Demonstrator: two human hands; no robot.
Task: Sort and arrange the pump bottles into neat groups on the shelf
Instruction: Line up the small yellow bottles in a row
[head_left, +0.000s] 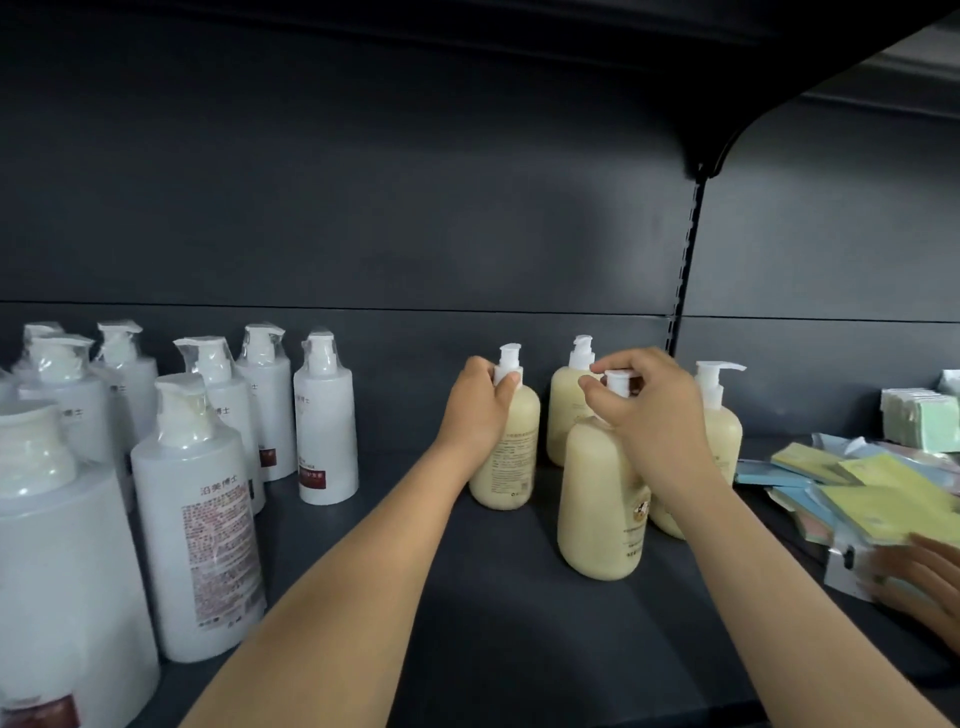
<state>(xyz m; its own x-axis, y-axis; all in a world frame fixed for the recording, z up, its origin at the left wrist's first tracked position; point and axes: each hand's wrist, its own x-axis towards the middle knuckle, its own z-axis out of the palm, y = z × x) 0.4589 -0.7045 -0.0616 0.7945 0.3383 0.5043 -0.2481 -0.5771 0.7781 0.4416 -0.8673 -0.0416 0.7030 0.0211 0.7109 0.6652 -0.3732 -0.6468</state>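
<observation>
From the head view, the left hand (480, 410) gripped the neck and shoulder of a cream-yellow plastic pump bottle (506, 467), its thumb resting against the white collar. The right hand (649, 410) curled over and pinched the white pump top of a 2nd cream-yellow bottle (597, 509), which stood nearer and to the right. Both bottles stood upright on the dark grey metal shelf (467, 623).

2 more cream bottles completed a loose group of 4: one far bottle (566, 410) between the hands and one right-hand bottle (727, 426) partly behind the right wrist. Well apart on the left stood a cluster of tall white cylindrical pump bottles (197, 499), their pumps wrapped in clear film.

The cream bottles looked full, so they were probably heavy for their size, with stiff, smooth walls that could slip. The neck just under the collar seemed the safest hold, since a pump head might turn or depress under load.

On the right lay pastel flat packets (883, 499), touched by another person's hand (924, 587).
</observation>
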